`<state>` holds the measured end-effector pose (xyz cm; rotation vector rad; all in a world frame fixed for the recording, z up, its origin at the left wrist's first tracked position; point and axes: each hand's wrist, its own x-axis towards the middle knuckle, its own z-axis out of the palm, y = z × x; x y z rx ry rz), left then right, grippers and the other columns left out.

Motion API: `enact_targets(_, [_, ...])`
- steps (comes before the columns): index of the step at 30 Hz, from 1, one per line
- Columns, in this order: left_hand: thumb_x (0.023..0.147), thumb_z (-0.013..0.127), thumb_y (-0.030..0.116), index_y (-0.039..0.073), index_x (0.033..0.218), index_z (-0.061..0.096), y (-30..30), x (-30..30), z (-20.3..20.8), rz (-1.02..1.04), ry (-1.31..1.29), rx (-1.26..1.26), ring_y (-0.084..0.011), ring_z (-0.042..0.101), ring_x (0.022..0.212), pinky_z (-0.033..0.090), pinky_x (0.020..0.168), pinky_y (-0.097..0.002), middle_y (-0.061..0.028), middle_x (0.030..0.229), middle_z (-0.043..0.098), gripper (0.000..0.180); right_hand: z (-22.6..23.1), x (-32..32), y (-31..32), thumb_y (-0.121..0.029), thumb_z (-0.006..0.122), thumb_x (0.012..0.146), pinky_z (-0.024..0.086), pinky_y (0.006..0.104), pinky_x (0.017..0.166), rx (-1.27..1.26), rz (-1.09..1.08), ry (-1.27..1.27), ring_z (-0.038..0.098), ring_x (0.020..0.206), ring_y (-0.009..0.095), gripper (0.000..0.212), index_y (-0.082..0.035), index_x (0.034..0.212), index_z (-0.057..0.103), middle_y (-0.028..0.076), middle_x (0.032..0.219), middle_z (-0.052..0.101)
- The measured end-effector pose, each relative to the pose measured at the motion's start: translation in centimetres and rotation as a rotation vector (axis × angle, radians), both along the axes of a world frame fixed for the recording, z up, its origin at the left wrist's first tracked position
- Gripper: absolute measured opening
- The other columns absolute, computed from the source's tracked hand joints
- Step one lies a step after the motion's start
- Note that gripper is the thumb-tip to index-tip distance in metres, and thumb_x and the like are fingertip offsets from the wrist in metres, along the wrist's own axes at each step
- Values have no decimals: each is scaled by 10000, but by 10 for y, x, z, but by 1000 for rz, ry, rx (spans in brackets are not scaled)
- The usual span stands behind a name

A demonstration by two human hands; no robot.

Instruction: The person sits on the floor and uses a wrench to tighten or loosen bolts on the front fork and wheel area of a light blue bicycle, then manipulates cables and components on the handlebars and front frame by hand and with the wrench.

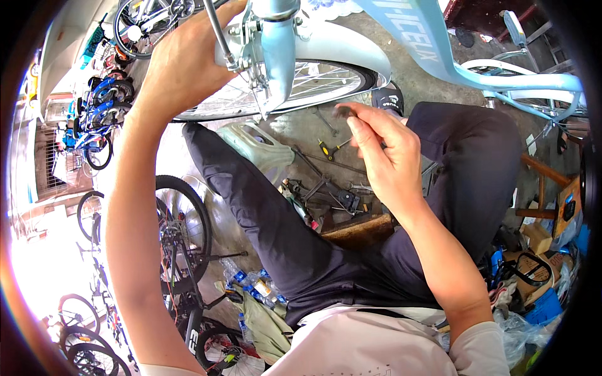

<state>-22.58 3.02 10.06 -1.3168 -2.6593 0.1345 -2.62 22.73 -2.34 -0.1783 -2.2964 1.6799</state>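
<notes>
Your right hand [390,149] pinches a small dark item [343,111], right of the bicycle fork [279,62]; left hand [188,66] by fender [342,44], grip hidden, can't tell. Slack fingertips could drop the item among tools [324,149].

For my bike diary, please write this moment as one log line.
left hand: at light-blue mudguard | right hand: curled, contents unclear | yellow-black tool: on floor
</notes>
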Motion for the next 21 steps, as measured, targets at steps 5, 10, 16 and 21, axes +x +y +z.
enact_targets(5, [692, 809, 133, 14, 1246, 548, 2, 1, -1, 3, -12, -9, -415, 610, 1090, 489, 927, -461, -197, 1172, 636, 623, -2, -1, 1, -58, 510, 987, 516, 282, 693, -394, 114, 234, 665, 753, 158, 238, 29, 1101, 700, 101, 942, 699])
enact_targets(10, [693, 813, 137, 25, 1260, 545, 7, 0, 1, 63, -38, -52, -409, 606, 1114, 489, 941, -461, -192, 1197, 635, 637, 6, -19, -14, 41, 532, 976, 493, 207, 559, -512, -20, 211, 578, 628, 79, 442, -4, 1410, 457, 88, 998, 631])
enact_targets(16, [707, 799, 154, 53, 1319, 537, -3, -6, -3, -78, 109, 24, -413, 608, 1131, 492, 971, -466, -200, 1246, 629, 674, -5, -62, -26, 41, 585, 927, 483, 241, 570, -350, -188, 222, 591, 648, 97, 432, -55, 1348, 574, 79, 971, 661])
enact_targets(21, [688, 682, 98, 182, 1355, 569, 1, -5, -6, -33, 19, 121, -376, 650, 1010, 530, 857, -475, -168, 1074, 684, 681, -2, -67, -40, 79, 576, 862, 499, 345, 785, -179, -294, 262, 630, 897, 276, 451, -64, 1288, 615, 143, 1060, 625])
